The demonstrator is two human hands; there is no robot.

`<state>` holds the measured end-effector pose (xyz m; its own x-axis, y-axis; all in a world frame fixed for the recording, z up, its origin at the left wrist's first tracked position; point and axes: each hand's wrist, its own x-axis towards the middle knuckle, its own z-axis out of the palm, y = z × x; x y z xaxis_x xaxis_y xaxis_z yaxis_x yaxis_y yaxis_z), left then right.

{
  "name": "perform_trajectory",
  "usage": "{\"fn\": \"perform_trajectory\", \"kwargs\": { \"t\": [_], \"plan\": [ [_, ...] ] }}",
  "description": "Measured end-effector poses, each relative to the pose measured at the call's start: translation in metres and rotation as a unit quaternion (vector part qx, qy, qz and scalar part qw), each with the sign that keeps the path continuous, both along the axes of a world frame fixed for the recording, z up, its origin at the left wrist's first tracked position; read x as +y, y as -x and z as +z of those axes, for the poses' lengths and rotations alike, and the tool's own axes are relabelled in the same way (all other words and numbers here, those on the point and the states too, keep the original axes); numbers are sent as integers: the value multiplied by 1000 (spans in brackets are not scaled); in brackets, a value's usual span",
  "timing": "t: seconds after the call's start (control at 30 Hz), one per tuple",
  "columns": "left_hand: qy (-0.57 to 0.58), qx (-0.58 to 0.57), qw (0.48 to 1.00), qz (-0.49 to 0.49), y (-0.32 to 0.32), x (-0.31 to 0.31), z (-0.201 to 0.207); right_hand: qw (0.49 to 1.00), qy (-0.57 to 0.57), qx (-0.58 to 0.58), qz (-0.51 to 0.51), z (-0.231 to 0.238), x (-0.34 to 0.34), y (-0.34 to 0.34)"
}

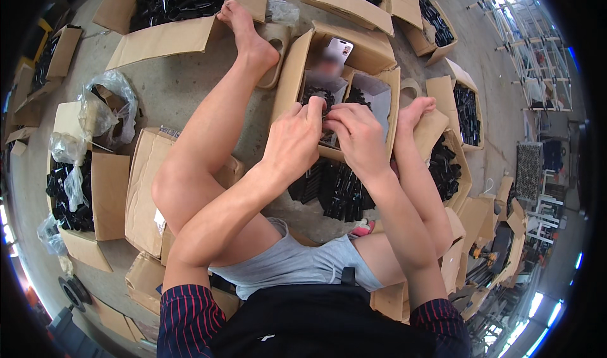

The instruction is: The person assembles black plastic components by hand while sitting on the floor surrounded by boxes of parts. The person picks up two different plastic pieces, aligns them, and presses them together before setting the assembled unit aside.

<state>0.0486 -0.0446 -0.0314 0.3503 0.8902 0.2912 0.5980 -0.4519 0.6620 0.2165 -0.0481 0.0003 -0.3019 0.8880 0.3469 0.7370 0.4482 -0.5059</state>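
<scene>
My left hand [294, 136] and my right hand [361, 136] meet above the near side of an open cardboard box [288, 83]. Both have their fingers pinched together around a small black part [326, 112], mostly covered by the fingertips; its exact kind is hidden. Inside the box are grey-lined compartments [377, 98] with small black pieces [358, 96] in them. A phone [339, 49] leans at the box's far side, its screen partly blurred. Just below my hands, between my legs, lies a pile of glossy black plastic parts [344, 193].
Cardboard boxes full of black parts stand around me: a large one [180, 4] at far left, others at right [466, 111] and left [69, 193]. Clear plastic bags [117, 105] hang over the left box. My bare legs flank the middle box. Metal racks [531, 48] stand far right.
</scene>
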Motion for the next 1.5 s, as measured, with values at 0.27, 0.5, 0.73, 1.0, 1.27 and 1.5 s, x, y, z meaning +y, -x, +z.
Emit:
{"fn": "perform_trajectory", "kwargs": {
  "t": [0.27,0.5,0.73,1.0,1.27,1.5],
  "plan": [
    [187,-140,969,75,6,8,21,940,35,153,-304,-26,2,-70],
    [460,-485,731,132,16,29,-2,929,276,-17,-245,-132,11,-138],
    [484,-615,612,111,13,28,-14,893,374,-84,-237,-171,51,-121],
    [485,-656,573,75,7,22,-6,917,319,-122,-206,-176,50,-116],
    [477,-660,575,81,5,21,-8,919,278,42,-276,-140,34,-105],
    [450,-664,591,88,-1,17,-13,804,293,477,-198,-56,15,-42]
  ]
}}
